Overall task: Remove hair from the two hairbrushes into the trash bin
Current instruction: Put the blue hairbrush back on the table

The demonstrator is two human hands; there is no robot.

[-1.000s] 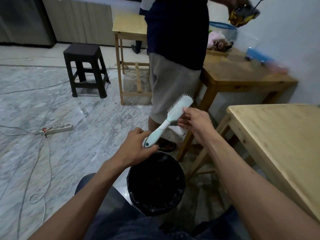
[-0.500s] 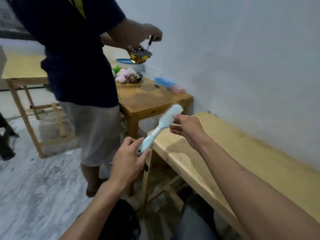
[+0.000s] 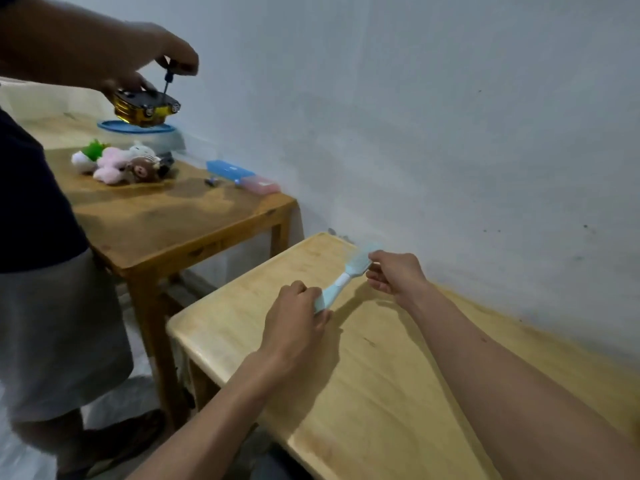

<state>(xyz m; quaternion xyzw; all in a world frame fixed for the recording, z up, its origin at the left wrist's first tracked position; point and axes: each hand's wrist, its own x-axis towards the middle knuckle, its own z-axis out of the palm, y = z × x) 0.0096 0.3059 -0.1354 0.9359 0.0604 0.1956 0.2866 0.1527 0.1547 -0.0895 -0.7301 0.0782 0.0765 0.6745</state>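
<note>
Light blue hairbrush [image 3: 341, 280] held in the air just above the pale wooden bench [image 3: 346, 393], handle toward the near side, bristle head toward the wall. Left hand [image 3: 294, 323] curled round the handle end, grip firm. Right hand [image 3: 393, 275] at the bristle head, fingers bent and pinching its edge; head blurred, so cannot tell whether any hair remains in the bristles or between the fingertips. Trash bin out of frame; second hairbrush not seen either. Step in hand judged as either a last check of this brush or setting it down on the bench. For doing it well: keep the handle steady with the left, comb the right fingertips from bristle base outward, gather loose strands into one clump, and carry that clump over the bin before letting go, not over the bench. If clean, lay the brush flat, well in from the bench edge. Risk: stray hair dropping on the bench or floor. Beyond, a darker bench [image 3: 180, 216] with plush toys [image 3: 121, 164] and a blue case [image 3: 230, 169]; another person [image 3: 52, 271] standing there, working on a small yellow device [image 3: 145, 107] with a screwdriver.
</note>
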